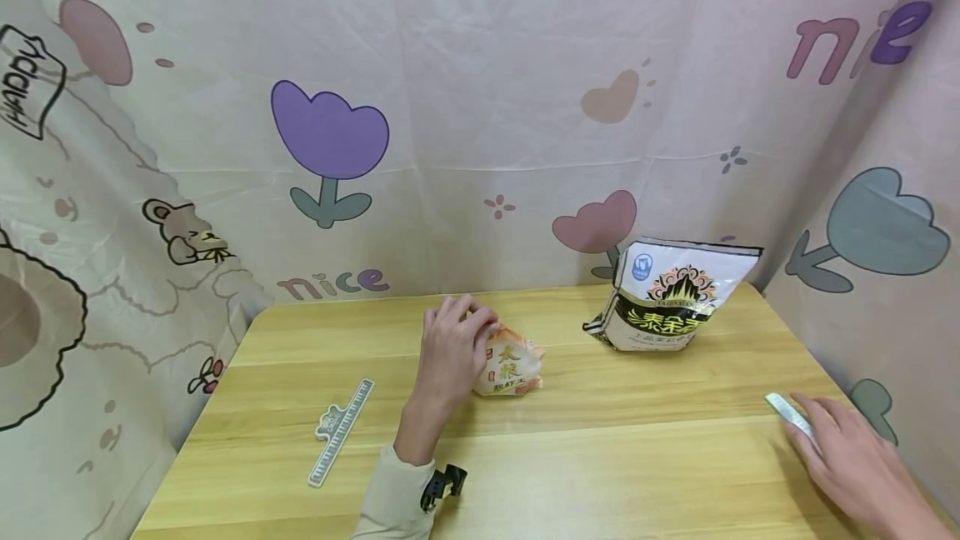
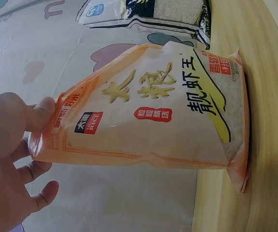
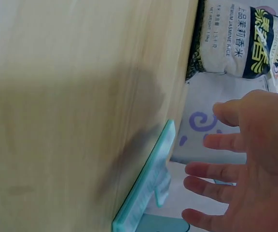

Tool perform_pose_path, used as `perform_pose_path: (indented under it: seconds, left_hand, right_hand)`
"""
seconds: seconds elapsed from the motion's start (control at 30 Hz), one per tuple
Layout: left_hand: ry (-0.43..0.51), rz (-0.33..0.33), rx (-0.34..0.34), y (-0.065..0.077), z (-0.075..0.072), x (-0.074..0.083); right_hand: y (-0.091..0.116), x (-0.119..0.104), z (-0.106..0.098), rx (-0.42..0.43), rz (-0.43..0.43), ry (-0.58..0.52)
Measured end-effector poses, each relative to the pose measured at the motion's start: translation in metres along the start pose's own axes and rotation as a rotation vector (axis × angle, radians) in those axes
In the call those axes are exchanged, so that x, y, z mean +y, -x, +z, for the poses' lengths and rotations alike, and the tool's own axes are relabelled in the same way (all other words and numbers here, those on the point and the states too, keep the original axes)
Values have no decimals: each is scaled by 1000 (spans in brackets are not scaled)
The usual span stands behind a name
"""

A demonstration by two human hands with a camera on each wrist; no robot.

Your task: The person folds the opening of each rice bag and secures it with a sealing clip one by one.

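Note:
Near the middle of the table, my left hand pinches the top edge of an orange-and-clear rice bag between thumb and fingers. The bag stands on its base, its gold and black lettering facing the left wrist camera. At the right, my right hand has its fingers spread and relaxed, close by a teal long flat clip. In the right wrist view that clip sits on the table beside the fingertips, not gripped. In the head view the hand partly hides the clip.
A white-and-black jasmine rice bag stands at the back right. At the left lies a long pale clip with a piano-key pattern. A printed curtain hangs behind and beside the wooden table.

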State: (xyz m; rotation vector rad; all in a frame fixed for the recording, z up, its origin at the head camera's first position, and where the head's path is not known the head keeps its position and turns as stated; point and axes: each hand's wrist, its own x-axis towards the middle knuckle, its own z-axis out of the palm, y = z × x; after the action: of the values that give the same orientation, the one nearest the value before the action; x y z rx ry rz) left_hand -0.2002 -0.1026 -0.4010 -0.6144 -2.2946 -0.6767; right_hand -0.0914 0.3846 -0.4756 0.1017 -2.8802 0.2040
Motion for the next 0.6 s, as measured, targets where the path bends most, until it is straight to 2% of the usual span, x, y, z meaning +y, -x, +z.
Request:
perform_pose_path:
  seconds: [0.07, 0.37, 0.47, 0.6]
  left_hand:
    - [-2, 2, -4, 0, 0, 0]
    - [1, 6, 2, 0, 2, -1]
    - [2, 0, 4, 0, 2, 0]
    - [-9, -3, 7, 1, 5, 0]
  right_hand:
    - [0, 3, 0, -26, 14, 7]
    - [6, 13, 8, 4, -7, -10]
    - [5, 15, 8, -12, 4, -15]
    - [2, 18, 6, -73, 60, -9]
